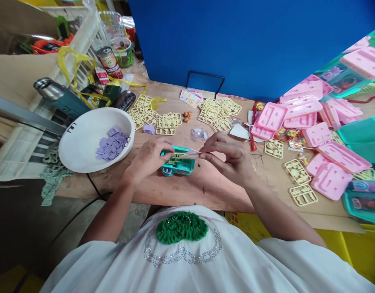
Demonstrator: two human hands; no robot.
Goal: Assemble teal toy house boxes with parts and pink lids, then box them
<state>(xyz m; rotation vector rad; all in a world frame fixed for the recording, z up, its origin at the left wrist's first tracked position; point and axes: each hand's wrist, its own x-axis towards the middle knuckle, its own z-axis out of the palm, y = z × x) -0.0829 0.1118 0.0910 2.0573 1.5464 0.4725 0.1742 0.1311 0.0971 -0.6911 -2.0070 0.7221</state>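
A small teal plastic box (185, 167) stands on the wooden table in front of me, with cream plastic frame parts inside it. My left hand (153, 156) is at its left end, fingers bent over the rim and its inside. Above the box's right end, my right hand (228, 156) pinches a thin, pale pink printed card (191, 153) between thumb and finger. The card slants over the box's opening. Just behind the box lies a small clear square case (200, 134). Some brown pieces (187, 116) sit farther back.
To the left, a white bowl (80, 142) holds purple pieces (112, 144). Cream part frames (169, 123) and printed cards (191, 97) lie at the back. Pink lids (332, 181) and teal boxes (362, 140) crowd the right. A blue panel (236, 44) stands behind; a flask (62, 97) leans at left.
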